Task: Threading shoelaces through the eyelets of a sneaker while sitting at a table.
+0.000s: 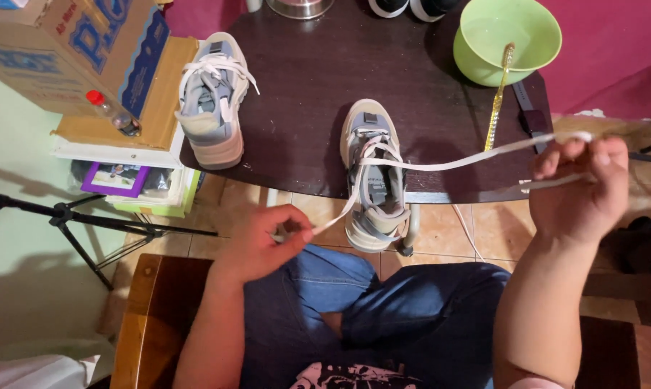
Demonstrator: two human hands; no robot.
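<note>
The left hand (264, 241), low and left of centre in the frame, is seen with fingers pinched together on one end of a white shoelace (448, 163). The right hand (581, 191), at the right edge, is closed on the other end, which is held taut and raised toward the upper right. Both ends are traced back to a grey and white sneaker (374, 176) at the centre of the frame, which is set at the near edge of a dark round table (304, 86) with its toe overhanging toward the person's lap. A second, matching sneaker (212, 97) is placed to the upper left on the same table, laced, and well apart from the first. A green bowl (509, 36) is found at the upper right of the table, with a glittery gold strip (498, 101) trailing from it. A cardboard box (73, 50) is noted at the upper left, above stacked items. A black tripod (73, 220) is seen at the left edge. Blue jeans (383, 310) fill the lower centre.
</note>
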